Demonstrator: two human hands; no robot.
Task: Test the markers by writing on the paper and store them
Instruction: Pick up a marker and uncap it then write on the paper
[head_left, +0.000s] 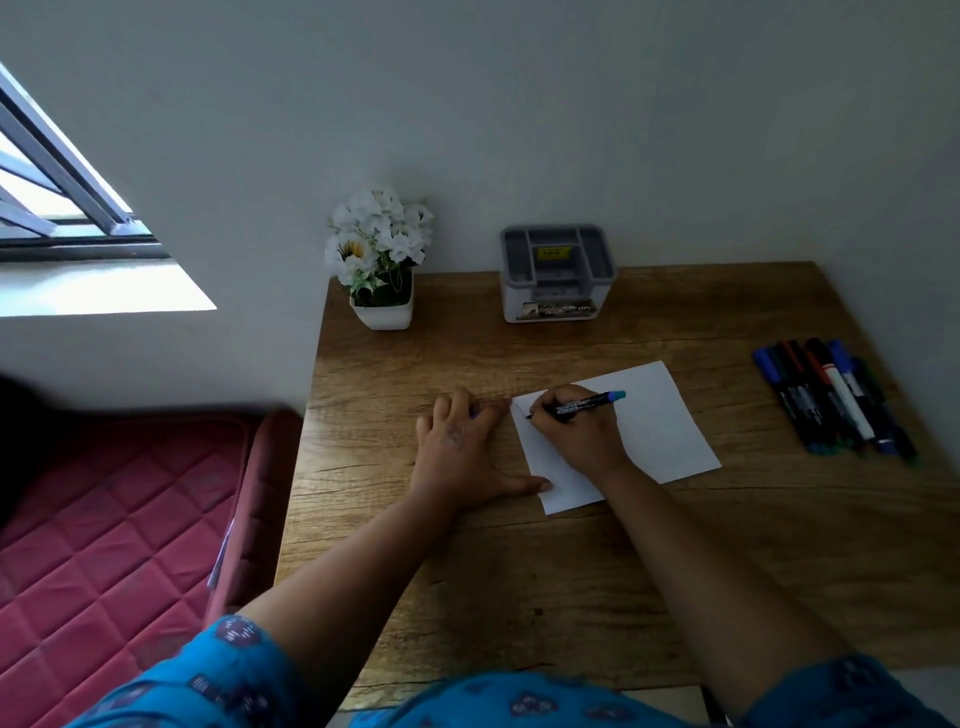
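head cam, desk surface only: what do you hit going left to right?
flower pot → left hand → organizer box → right hand holding a marker on the paper → row of markers

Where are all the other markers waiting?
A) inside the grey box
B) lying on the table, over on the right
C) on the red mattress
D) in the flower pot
B: the other markers lie side by side on the table, right of the paper, while the right hand writes with one marker.
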